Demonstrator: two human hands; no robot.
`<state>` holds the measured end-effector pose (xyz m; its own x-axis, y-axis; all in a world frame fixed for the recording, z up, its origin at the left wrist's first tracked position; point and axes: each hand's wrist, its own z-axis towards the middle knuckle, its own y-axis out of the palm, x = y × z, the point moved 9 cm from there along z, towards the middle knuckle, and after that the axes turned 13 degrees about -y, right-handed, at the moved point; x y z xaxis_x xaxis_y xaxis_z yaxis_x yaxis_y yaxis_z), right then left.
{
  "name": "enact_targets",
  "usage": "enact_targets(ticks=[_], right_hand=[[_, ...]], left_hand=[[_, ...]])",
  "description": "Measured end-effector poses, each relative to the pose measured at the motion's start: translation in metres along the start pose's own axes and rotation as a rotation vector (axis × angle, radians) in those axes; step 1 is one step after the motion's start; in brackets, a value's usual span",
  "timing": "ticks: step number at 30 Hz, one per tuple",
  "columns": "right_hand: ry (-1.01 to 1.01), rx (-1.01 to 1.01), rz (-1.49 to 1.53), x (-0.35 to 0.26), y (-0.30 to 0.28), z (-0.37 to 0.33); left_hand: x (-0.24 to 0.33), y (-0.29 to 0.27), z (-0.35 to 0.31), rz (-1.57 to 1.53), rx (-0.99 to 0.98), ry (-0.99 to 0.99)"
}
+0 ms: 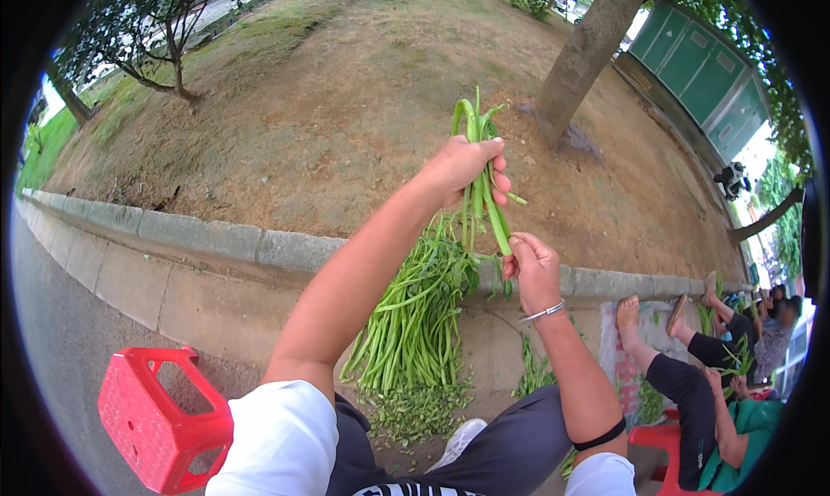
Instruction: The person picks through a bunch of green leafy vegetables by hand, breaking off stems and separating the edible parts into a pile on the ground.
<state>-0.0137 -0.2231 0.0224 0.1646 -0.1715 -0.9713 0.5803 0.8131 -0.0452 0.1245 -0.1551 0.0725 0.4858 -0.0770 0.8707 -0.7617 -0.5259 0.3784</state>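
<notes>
My left hand is closed round a small bunch of long green vegetable stems, held out in front of me above the kerb. Some stems bend over at the top, and the cut-looking ends hang down. Lower and to the right, my right hand pinches the lower end of a thick green stem from that bunch between thumb and fingers. Below my hands lies a large pile of leafy green stems, its leaves toward the kerb. Short green scraps are scattered at the pile's near end.
A stone kerb runs across, with bare soil and a tree trunk beyond. At the left stands a red plastic stool. On the right a seated person handles greens beside a mat; more greens lie nearer me.
</notes>
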Motion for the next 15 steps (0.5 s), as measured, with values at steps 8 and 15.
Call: enact_targets(ticks=[8,15], right_hand=[[0.173,0.111,0.234,0.025,-0.006,0.001],[0.254,-0.08,0.234,0.026,-0.009,-0.006]], left_hand=[[0.008,-0.008,0.001,-0.04,0.096,0.12],[0.043,-0.033,-0.022,-0.085,0.091,0.24]])
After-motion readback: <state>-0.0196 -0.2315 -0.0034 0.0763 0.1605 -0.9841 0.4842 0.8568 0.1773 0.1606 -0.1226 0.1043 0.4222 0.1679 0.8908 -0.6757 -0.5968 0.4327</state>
